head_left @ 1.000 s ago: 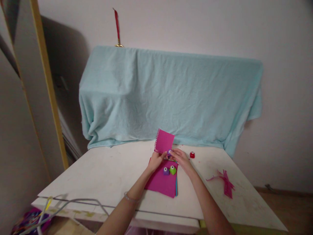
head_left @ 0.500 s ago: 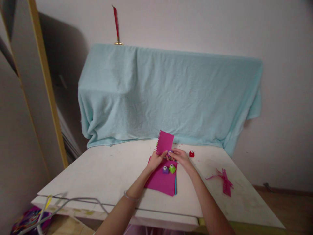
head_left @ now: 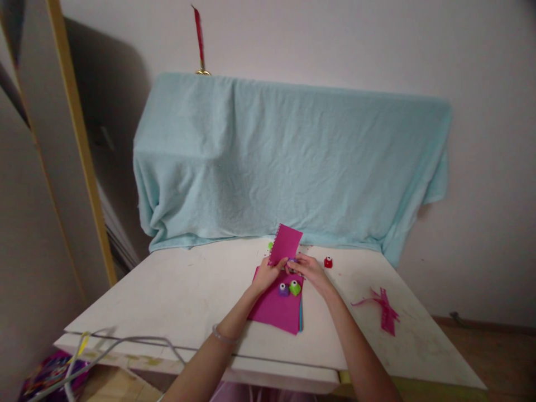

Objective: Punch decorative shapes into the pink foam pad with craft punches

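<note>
A magenta sheet of paper [head_left: 287, 244] with small punched notches down its left edge stands tilted up in my left hand [head_left: 268, 273], which is closed on its lower corner. My right hand [head_left: 312, 272] is closed round a small purple craft punch [head_left: 292, 262] at the sheet's lower edge; fingers of both hands partly cover it. Below my hands lies a stack of coloured paper [head_left: 274, 312], magenta on top with blue showing at the right side. On the stack a purple punch [head_left: 283, 289] and a green punch [head_left: 295, 287] sit side by side.
A red punch [head_left: 328, 262] stands right of my hands, and magenta paper strips [head_left: 388, 315] lie farther right. A green item [head_left: 270, 245] is partly hidden behind the sheet. A light blue cloth [head_left: 293, 162] hangs at the back of the white table [head_left: 176, 296]. A grey cable [head_left: 138, 339] crosses the front left edge.
The magenta sheet has shifted slightly to the right and leans more that way, uncovering more of the green item behind it. Both hands keep their hold.
</note>
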{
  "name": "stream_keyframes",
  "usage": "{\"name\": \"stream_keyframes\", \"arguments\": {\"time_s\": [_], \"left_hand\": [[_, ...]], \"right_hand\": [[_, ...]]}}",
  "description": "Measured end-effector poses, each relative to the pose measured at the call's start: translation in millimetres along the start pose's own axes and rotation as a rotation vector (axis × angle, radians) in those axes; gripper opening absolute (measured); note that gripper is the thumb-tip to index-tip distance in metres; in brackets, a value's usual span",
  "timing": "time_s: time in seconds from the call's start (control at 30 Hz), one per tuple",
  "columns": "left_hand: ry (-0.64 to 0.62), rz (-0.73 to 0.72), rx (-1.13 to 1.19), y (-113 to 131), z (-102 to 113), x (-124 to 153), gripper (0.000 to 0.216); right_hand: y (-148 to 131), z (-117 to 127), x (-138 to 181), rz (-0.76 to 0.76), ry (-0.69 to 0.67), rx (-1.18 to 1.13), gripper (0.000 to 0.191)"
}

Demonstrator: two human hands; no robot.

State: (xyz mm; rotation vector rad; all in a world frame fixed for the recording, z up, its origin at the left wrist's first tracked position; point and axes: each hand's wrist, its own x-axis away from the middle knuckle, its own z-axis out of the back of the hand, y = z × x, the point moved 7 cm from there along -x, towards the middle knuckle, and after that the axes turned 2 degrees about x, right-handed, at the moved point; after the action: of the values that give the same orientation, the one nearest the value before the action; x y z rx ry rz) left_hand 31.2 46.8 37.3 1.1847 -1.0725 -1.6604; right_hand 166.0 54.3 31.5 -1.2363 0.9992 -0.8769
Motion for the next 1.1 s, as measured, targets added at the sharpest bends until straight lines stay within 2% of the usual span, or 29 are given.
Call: {"name": "stream_keyframes", "arguments": {"time_s": [0.27, 0.37, 0.67, 0.8, 1.0, 1.1], "left_hand": [[-0.012, -0.074, 0.017, 0, -4, -1, 0.044], [-0.02, -0.057, 0.01, 0, -5, -1, 0.043], [-0.022, 0.061, -0.033, 0, -4, 3, 0.047], [-0.005, 0.076, -0.028, -3, -4, 3, 0.049], [-0.047, 0.064, 0.016, -9, -7, 1, 0.05], [-0.046, 0.051, 0.035, -11, -9, 0, 0.051]], "right_hand": [[13, 9, -3, -0.041, 0.066, 0.051, 0.039], [14, 9, -4, -0.054, 0.075, 0.039, 0.04], [9, 1, -3, -0.062, 0.03, -0.037, 0.041], [10, -2, -2, -0.071, -0.002, -0.056, 0.04], [3, -11, 1, -0.056, -0.06, -0.091, 0.039], [2, -11, 1, -0.042, -0.05, -0.09, 0.038]]}}
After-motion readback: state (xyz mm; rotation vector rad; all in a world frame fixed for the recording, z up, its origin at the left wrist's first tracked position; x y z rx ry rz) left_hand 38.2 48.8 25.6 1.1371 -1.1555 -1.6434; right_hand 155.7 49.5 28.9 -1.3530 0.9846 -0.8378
